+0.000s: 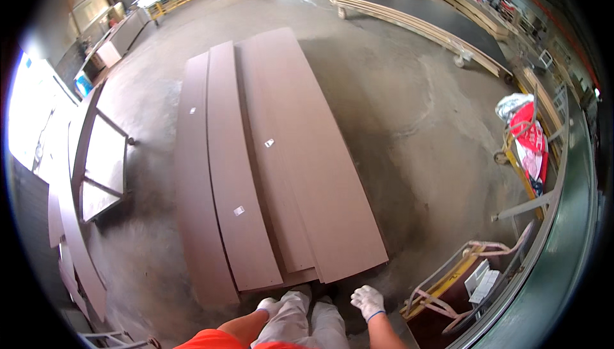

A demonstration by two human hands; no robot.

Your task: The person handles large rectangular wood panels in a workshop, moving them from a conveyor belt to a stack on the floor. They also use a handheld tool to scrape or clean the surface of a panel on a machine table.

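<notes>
- Your right hand [368,301] is loosely curled, holding nothing visible; your left hand [270,307], I cannot tell;
- boards [313,157] lie ahead of both; if pulled, uneven overlap could cause sliding.

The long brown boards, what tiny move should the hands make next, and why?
Perhaps bring the white-gloved right hand to the near end of the rightmost long, flat brown board: the hand looks empty and hangs just short of that end.

Head-worn fisheye, wide, facing forward and down
</notes>
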